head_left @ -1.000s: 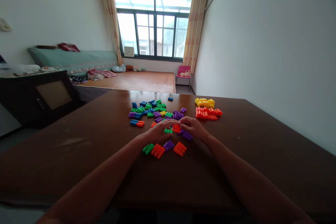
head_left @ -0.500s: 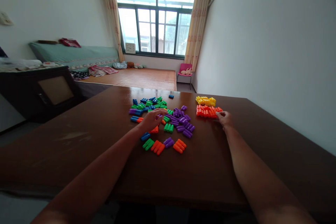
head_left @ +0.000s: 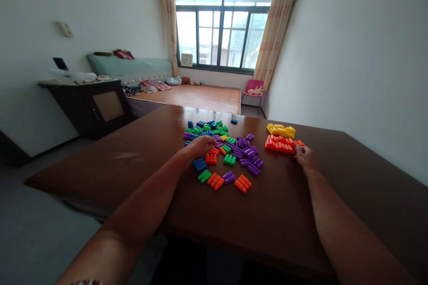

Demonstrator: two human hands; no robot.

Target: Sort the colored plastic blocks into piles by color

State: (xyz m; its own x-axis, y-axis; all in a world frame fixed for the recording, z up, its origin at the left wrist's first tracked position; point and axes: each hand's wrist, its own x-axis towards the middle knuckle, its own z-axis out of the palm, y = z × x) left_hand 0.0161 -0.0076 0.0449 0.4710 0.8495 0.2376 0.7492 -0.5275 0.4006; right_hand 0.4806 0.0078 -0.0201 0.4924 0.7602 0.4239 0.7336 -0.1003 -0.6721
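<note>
My left hand (head_left: 201,145), fingers curled and pinched, is at the near side of a mixed pile of blue and green plastic blocks (head_left: 207,129); whatever it grips is hidden. Just below it lie an orange block (head_left: 211,159) and a dark blue block (head_left: 200,164). At the right, my right hand (head_left: 305,158) is closed on the end of a row of orange blocks (head_left: 282,144), thumb and fingers pinching an orange block there. Directly behind that row is a heap of yellow blocks (head_left: 281,131). Each block looks like short round tubes joined side by side.
Purple blocks (head_left: 246,151) are heaped mid-table. Nearer me lie a green block (head_left: 204,176), a purple block (head_left: 229,177) and an orange block (head_left: 243,183). A lone blue block (head_left: 234,121) sits near the far edge of the brown table (head_left: 140,160).
My head view has turned left, so everything sits further right. The fingers of my left hand have curled in and it has drawn slightly nearer. The right hand stays at the orange row's end.
</note>
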